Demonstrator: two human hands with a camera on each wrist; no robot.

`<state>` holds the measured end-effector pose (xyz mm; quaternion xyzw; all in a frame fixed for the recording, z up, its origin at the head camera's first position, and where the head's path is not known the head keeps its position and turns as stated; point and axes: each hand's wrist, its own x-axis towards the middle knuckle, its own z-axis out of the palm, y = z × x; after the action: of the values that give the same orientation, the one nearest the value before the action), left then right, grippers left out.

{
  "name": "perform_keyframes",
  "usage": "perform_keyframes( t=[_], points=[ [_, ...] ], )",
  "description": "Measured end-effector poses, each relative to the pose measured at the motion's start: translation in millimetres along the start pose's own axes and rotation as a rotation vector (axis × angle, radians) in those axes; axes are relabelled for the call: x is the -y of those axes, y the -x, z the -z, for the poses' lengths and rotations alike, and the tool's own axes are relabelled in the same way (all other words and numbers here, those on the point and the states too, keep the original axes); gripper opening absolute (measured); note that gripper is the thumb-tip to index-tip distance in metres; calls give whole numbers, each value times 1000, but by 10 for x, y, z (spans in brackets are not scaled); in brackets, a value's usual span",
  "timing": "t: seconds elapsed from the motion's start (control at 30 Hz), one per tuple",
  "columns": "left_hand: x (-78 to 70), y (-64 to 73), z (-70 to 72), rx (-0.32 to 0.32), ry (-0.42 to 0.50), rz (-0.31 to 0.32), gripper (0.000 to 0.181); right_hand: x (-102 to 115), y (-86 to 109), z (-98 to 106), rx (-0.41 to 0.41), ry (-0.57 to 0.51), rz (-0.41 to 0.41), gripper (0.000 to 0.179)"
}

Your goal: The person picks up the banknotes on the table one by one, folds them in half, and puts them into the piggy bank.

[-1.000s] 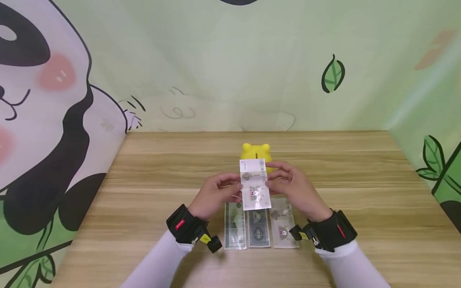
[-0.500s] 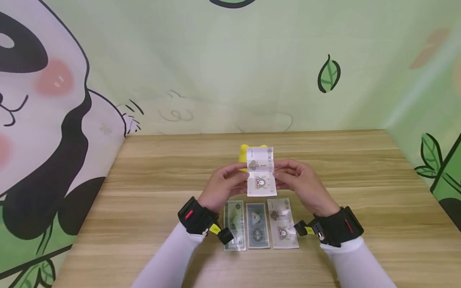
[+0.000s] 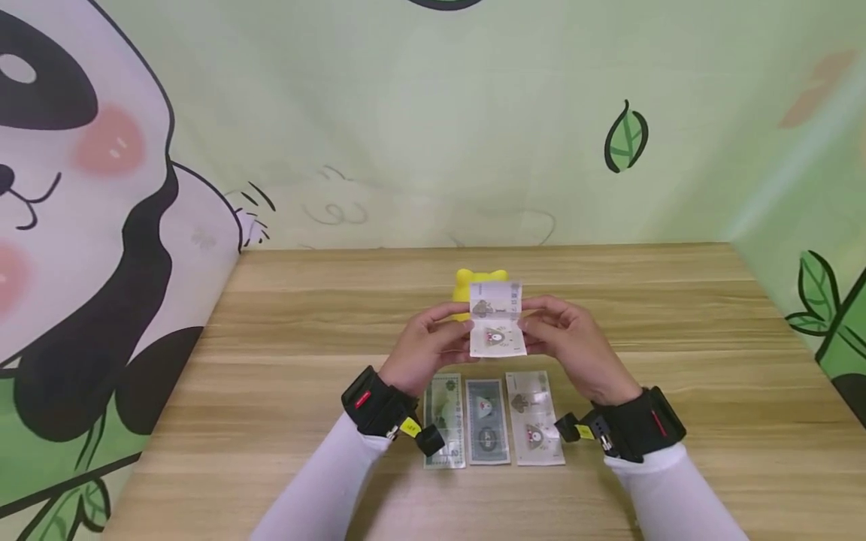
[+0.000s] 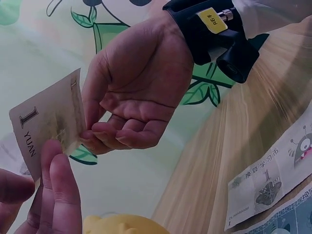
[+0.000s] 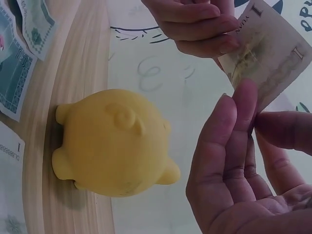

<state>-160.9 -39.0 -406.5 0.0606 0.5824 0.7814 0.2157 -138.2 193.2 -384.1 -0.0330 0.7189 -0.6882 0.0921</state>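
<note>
A whitish play banknote (image 3: pixel 497 338), printed "1 YUAN" on its back, is raised over the table with a crease across its middle. My left hand (image 3: pixel 421 344) pinches its left edge between thumb and fingers. At the opposite edge, my right hand (image 3: pixel 573 342) pinches it the same way; in the right wrist view its thumb and fingers (image 5: pixel 243 107) meet at the paper. Behind the note stands a yellow piggy bank (image 5: pixel 114 141), partly covered by it in the head view.
Three more play banknotes lie side by side nearer me on the wooden table (image 3: pixel 304 421): a green one (image 3: pixel 444 413), a blue one (image 3: pixel 487 421) and a white one (image 3: pixel 534 417). A panda-printed backdrop (image 3: pixel 406 135) rises behind the table.
Both hands have lifted or carried the banknote away from me and slightly right, off the row of notes. It now covers more of the piggy bank's right side.
</note>
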Motion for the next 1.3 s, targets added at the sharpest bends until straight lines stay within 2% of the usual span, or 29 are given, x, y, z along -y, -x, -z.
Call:
perform_keyframes(
  t=[0.2, 0.4, 0.63, 1.03, 1.3],
  points=[
    [1, 9, -16, 1, -14, -22, 32, 4, 4, 7, -11, 16, 20, 19],
    [-11, 17, -19, 28, -92, -46, 31, 2, 12, -4, -9, 51, 22, 28],
    [-10, 19, -11, 14, -192, -61, 29, 1, 5, -30, -20, 97, 7, 31],
    [-6, 12, 0, -21, -255, -116, 41, -27, 20, -71, 37, 178, 25, 37],
    [-9, 12, -4, -26, -300, -153, 45, -24, 7, -75, -11, 174, 21, 41]
  ],
)
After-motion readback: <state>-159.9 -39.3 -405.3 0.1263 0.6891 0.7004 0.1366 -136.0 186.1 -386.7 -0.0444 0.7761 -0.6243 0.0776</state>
